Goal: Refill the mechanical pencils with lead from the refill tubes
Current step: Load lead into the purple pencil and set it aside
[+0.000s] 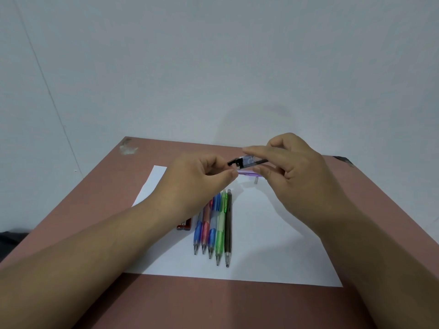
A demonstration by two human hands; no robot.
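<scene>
- While lying nearest on the brown table (166, 302), spreading flat as a white sheet (273, 245) under everything else.
- Lying side by side on that sheet, tips toward the viewer: five pencils, namely a blue pencil (197, 233), a red pencil (205, 230), a second blue one (212, 236), a green pencil (221, 230) and a black pencil (228, 229), barrels touching or nearly so.
- Peeking out from under the left forearm, just left of the pencils: a red tube (184, 226), mostly hidden.
- Hovering above the far ends of the pencils: left hand (192, 184), fingers curled, thumb and forefinger pinching the black cap end of a clear tube (247, 161).
- Gripping the other end of that same tube from the right: right hand (297, 172), forefinger lying along the top, thumb underneath, other fingers loosely bent.
- Being held level in the air between both hands, well clear of the sheet.
- Resting on the sheet below and beyond the hands: a purple pencil (249, 172), partly hidden by fingers.
- Sitting just beside it: a small grey cap (255, 181), apart from the barrel.
- Rising behind the table: a pale wall (213, 67).
</scene>
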